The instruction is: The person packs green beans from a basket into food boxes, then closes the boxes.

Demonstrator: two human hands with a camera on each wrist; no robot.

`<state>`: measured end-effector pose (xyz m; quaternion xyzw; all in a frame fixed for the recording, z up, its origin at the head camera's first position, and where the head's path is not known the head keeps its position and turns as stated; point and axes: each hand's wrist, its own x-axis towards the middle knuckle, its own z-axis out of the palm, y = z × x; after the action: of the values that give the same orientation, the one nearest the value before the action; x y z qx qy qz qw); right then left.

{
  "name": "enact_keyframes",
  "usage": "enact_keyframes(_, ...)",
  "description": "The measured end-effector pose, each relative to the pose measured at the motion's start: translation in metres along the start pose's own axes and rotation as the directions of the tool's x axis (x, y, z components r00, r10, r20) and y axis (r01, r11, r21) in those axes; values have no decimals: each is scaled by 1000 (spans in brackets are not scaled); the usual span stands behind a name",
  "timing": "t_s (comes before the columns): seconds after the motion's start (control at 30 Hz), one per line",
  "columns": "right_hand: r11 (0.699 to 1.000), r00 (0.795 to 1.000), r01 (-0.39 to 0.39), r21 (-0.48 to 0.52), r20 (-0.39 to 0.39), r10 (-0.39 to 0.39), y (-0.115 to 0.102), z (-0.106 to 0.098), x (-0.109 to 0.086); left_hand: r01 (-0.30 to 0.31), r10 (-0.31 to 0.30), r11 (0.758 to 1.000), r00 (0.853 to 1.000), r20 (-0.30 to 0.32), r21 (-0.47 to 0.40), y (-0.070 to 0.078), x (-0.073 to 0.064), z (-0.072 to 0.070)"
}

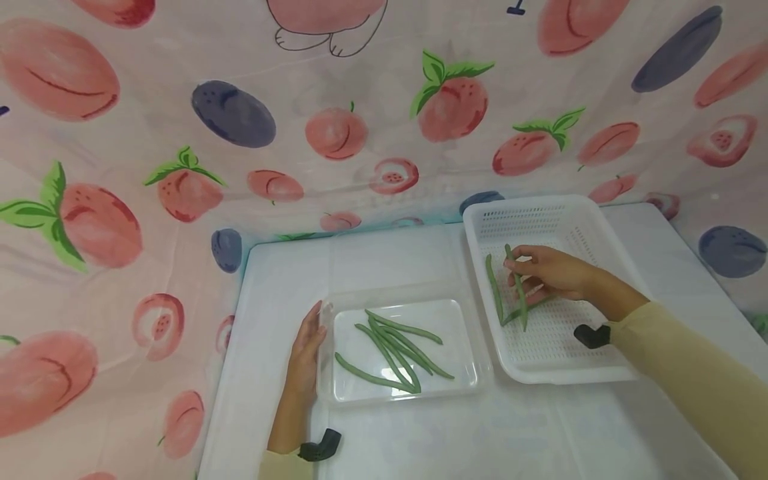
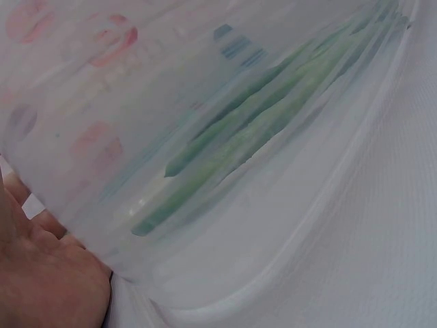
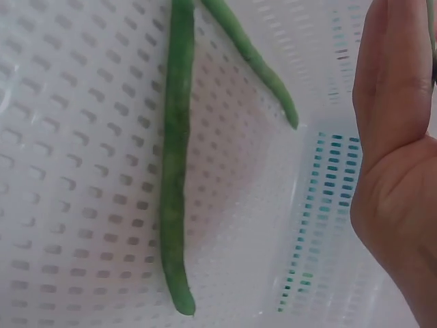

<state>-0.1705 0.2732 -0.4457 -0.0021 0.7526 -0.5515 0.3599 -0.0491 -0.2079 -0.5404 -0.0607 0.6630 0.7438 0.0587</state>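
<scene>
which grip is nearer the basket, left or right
Right. The right grip is over the basket, holding a bean; the left grip is farther, at the box's opposite side.

1 green bean, slanted, pinched in my right hand at the white perforated basket; 2 beans lie inside. Clear container touching my left hand: overlapping beans within.

A white worktop, apparently cloth-covered, is spanning the lower frame; on it a clear box is sitting at lower centre, a white perforated basket at right.
</scene>
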Motion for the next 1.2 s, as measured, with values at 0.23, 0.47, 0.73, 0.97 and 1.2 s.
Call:
enact_keyframes(0.23, 998, 998, 50, 32, 38, -51, -12, 6, -9, 2, -2, 1000, 1000, -1, 5, 1, -1, 0)
enact_keyframes(0.47, 994, 990, 107, 23, 86, -109, -30, 22, -18, 5, -5, 1000, 1000, -3, 12, 2, -1, 0)
enact_keyframes(0.73, 988, 986, 145, -48, 93, -140, -50, 39, -20, 16, -16, 1000, 1000, -11, 10, 4, -2, 1)
enact_keyframes(0.97, 983, 980, 169, -72, 115, -160, -59, 56, -11, 21, -21, 1000, 1000, -14, 4, 3, -1, 1)
enact_keyframes(1.2, 983, 974, 169, -75, 167, -155, -66, 74, -2, 14, -14, 1000, 1000, -11, -3, 3, -1, 2)
